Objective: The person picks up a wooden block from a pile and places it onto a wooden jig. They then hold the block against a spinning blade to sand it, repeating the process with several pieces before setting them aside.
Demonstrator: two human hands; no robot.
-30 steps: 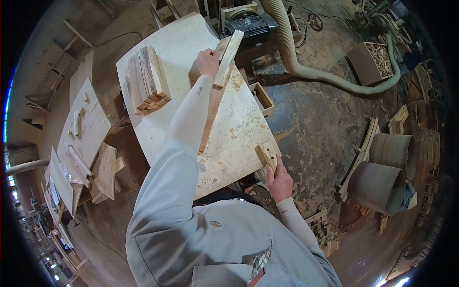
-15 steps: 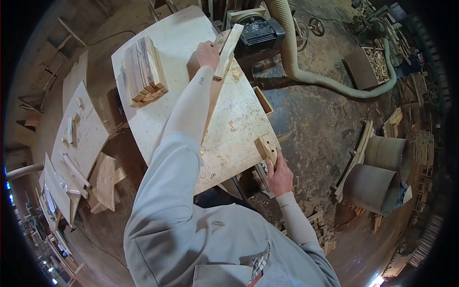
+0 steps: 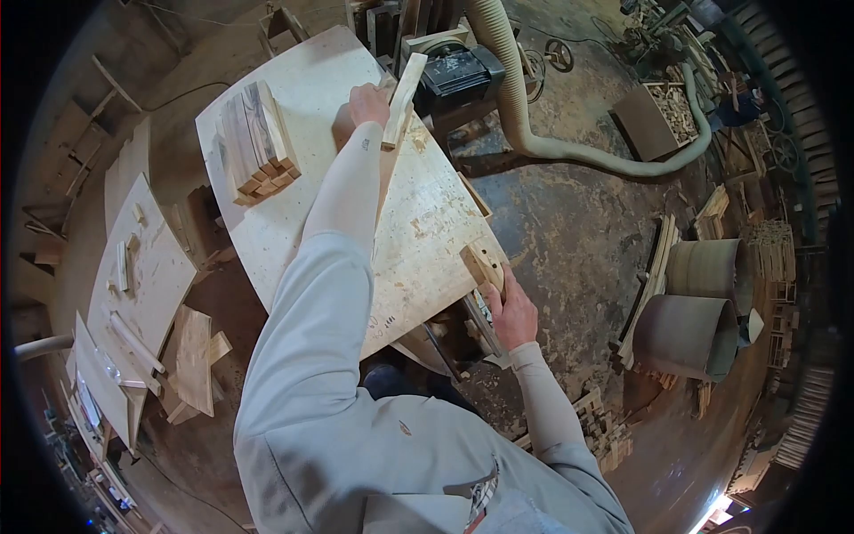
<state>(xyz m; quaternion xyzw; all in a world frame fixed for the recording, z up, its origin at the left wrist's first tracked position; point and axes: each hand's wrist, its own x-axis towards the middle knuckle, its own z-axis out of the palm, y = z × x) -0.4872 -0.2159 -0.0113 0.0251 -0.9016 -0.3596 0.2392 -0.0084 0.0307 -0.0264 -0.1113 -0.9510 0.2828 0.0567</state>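
My left hand [image 3: 369,105] is closed at the far part of a pale wooden table [image 3: 427,231], against the left side of an upright light wooden strip [image 3: 406,98]. Its fingers curl down, and whatever they hold is hidden. At the near right corner of the table, my right hand [image 3: 516,313] grips the end of a short wooden block [image 3: 483,266] with dark holes in it. Thumb and fingers lie on either side of this block. A neat stack of wooden pieces [image 3: 258,142] sits on the table to the left of my left hand.
Beyond the table stands a black motor [image 3: 458,76], with a ribbed hose [image 3: 534,133] running past it to the right. Rolled sheets [image 3: 685,334] stand on the floor at right. Boards with offcuts [image 3: 142,258] lie at left, and a box of scraps [image 3: 645,125] stands farther back.
The whole view has shifted, so the table and both hands appear a little farther left. Against the table, neither hand has visibly moved much, and the right still grips the block.
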